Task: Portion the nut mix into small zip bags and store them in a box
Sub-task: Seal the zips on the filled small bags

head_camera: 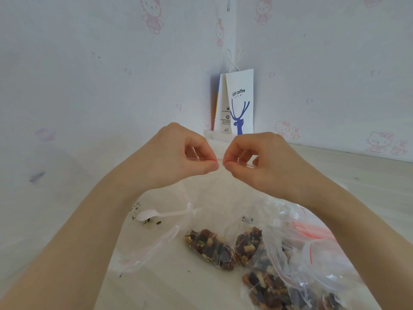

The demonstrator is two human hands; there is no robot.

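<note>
Ctr frame: left hand (187, 155) & right hand (257, 157) each pinch the small zip bag (220, 161) by its red zip strip, thumb vs forefinger. Filled nut bags (210, 247) lie lower right. Risk, imo: strip only part-pressed, so the bag opens & spills.

A clear small zip bag (220, 161) is held up above and right of the white spoon (148, 214), its red seal strip pinched between the left hand (185, 153) and right hand (257, 159). Right of the spoon and nearer the person, two filled bags (210, 249) of brown nut mix lie side by side. Beyond them to the right lie the large nut mix bag (268, 287) and a pile of empty red-striped bags (312, 231).
</note>
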